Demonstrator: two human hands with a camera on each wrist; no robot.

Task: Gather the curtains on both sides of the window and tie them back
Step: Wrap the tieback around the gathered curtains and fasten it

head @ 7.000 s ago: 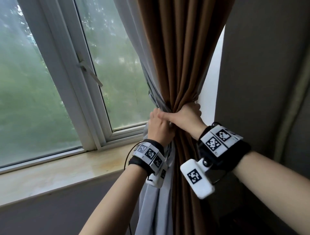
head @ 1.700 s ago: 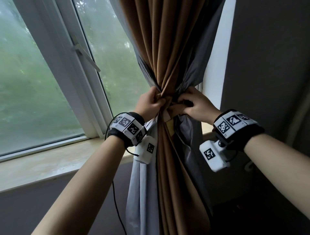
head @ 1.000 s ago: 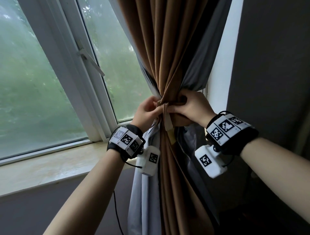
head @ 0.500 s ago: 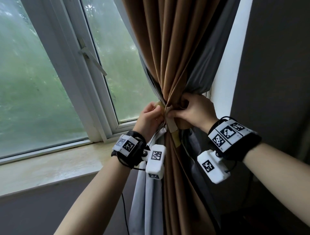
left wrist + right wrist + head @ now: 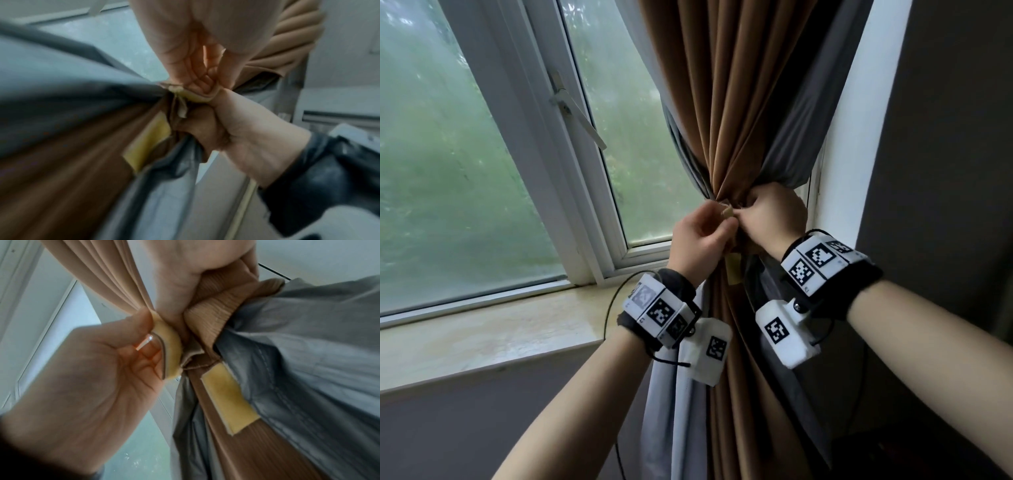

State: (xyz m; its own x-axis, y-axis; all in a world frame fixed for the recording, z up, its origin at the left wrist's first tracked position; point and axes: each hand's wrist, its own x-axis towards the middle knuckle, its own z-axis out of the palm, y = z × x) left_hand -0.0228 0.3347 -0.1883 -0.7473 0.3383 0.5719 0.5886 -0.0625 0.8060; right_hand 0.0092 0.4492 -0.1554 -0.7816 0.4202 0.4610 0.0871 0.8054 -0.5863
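Note:
A brown curtain (image 5: 739, 113) with grey lining (image 5: 787, 150) hangs gathered into a bundle at the window's right edge. A tan tie-back strap (image 5: 728, 213) with yellow backing wraps its narrow waist. My left hand (image 5: 724, 224) pinches one strap end (image 5: 170, 344) between thumb and fingers, just left of the bundle. My right hand (image 5: 750, 210) is fisted around the gathered curtain at the waist, touching the left hand. The other strap end (image 5: 228, 395) hangs loose below the hands, its yellow side out (image 5: 148, 142). The strap's path behind the bundle is hidden.
The window (image 5: 482, 154) with its white frame and a handle (image 5: 578, 116) fills the left. A pale stone sill (image 5: 482, 335) runs below it. A white jamb (image 5: 859, 137) and a dark wall (image 5: 945, 171) stand close on the right.
My left hand has drawn slightly left of the bundle with the strap end pinched in it. My right hand keeps its hold at the waist. Seven seconds ago both fists clasped the bundle.

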